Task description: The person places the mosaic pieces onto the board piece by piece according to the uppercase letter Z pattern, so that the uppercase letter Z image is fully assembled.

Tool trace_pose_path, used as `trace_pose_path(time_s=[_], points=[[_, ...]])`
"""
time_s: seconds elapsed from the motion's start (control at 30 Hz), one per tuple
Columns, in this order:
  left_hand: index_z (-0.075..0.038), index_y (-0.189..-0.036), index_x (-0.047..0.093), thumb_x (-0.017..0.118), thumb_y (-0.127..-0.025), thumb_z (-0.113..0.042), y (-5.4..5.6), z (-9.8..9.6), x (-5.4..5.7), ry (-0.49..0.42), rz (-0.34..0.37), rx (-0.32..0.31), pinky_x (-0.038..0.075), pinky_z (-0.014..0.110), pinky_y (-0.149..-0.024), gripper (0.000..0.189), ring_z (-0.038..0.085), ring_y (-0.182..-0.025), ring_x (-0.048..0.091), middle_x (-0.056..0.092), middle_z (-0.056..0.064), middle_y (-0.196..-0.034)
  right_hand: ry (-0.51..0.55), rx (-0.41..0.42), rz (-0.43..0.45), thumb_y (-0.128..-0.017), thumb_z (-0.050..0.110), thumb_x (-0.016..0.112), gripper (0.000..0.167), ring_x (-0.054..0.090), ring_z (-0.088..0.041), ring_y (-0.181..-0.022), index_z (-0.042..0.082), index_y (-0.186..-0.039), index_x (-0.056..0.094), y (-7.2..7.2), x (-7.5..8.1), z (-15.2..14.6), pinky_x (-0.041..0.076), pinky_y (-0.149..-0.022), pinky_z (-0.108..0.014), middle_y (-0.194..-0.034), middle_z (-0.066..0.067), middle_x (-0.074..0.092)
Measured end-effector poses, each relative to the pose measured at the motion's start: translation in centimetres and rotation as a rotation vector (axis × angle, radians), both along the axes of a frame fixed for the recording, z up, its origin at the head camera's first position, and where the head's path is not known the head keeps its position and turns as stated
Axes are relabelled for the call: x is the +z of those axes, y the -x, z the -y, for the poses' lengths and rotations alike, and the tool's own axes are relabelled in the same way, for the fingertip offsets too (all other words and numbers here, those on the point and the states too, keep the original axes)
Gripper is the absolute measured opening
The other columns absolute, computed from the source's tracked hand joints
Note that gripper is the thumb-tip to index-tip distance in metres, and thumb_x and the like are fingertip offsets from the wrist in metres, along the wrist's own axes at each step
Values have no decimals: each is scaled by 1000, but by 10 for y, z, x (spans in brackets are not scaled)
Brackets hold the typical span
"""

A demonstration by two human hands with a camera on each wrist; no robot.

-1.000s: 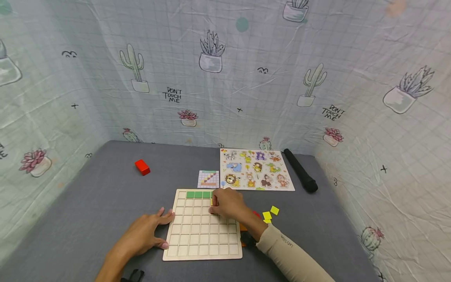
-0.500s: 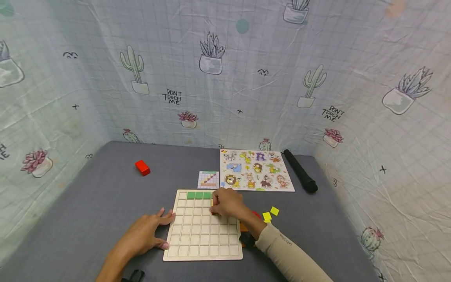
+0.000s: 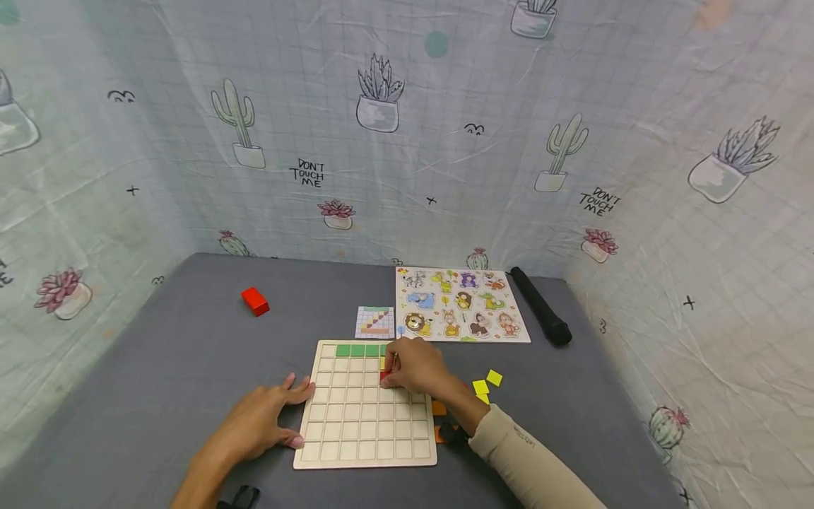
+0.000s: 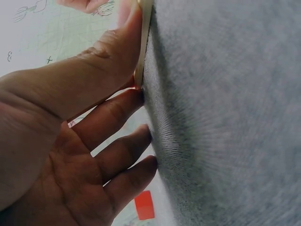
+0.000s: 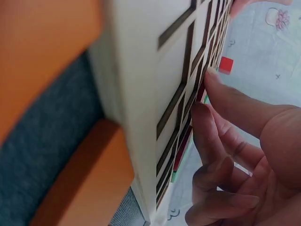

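A pale wooden grid board (image 3: 359, 431) lies on the grey table, with green tiles (image 3: 358, 350) in its top row. Below the right end of that row show a yellow tile (image 3: 383, 363) and a red tile (image 3: 384, 377). My right hand (image 3: 416, 366) is over the board, thumb and index fingertips pinching the red tile at its cell; the other fingers are curled in the right wrist view. Spread fingers of my left hand (image 3: 257, 422) touch the board's left edge, and the thumb (image 4: 110, 59) lies along that edge in the left wrist view.
Loose yellow tiles (image 3: 480, 387) and orange pieces (image 3: 439, 408) lie right of the board. Behind it are a small pattern card (image 3: 375, 322), an animal puzzle (image 3: 463, 305) and a black microphone (image 3: 540, 307). A red block (image 3: 256, 301) sits at the back left.
My right hand has shifted slightly right, and more of the red tile shows under its fingertips. The red piece beside the right wrist is now covered. My left hand stays at the board's edge.
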State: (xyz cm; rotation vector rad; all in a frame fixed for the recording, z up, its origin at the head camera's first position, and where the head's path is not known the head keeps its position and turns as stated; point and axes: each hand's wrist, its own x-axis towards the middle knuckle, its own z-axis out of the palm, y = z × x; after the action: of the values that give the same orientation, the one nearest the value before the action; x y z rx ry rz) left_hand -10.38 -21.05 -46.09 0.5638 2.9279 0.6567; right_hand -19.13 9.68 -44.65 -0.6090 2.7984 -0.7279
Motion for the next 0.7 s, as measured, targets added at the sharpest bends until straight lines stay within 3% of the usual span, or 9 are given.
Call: trace_pose_path(time_s=[0.2, 0.33, 0.5, 0.7], points=[[-18, -145, 68, 96, -59, -46, 0, -1, -1, 4, 2, 1, 55, 61, -96, 95, 52, -128, 65, 62, 27, -149, -22, 3, 5, -81, 28, 94, 21, 56, -10, -62, 22, -84, 75, 1, -1, 0, 45, -59, -33, -66, 10, 62], [-18, -145, 68, 96, -60, -46, -1, -2, -2, 4, 1, 2, 54, 61, -97, 95, 52, -128, 65, 61, 26, -149, 34, 35, 46, -82, 27, 94, 22, 58, -11, -65, 20, -91, 75, 4, 0, -9, 47, -62, -32, -71, 9, 65], [-17, -145, 68, 97, -60, -44, -1, -2, -2, -4, 6, 2, 54, 62, -98, 94, 52, -129, 64, 61, 27, -150, 139, 27, 130, -90, 28, 87, 19, 62, -14, -69, 17, -101, 76, 4, 4, -33, 51, -62, -30, -80, 3, 68], [-16, -145, 68, 97, -60, -42, 0, 0, -1, -14, 7, 4, 53, 63, -99, 93, 52, -131, 63, 62, 24, -149, 165, -27, 143, -95, 26, 82, 19, 60, -16, -67, 14, -108, 75, -1, 9, -70, 50, -60, -31, -83, 0, 67]])
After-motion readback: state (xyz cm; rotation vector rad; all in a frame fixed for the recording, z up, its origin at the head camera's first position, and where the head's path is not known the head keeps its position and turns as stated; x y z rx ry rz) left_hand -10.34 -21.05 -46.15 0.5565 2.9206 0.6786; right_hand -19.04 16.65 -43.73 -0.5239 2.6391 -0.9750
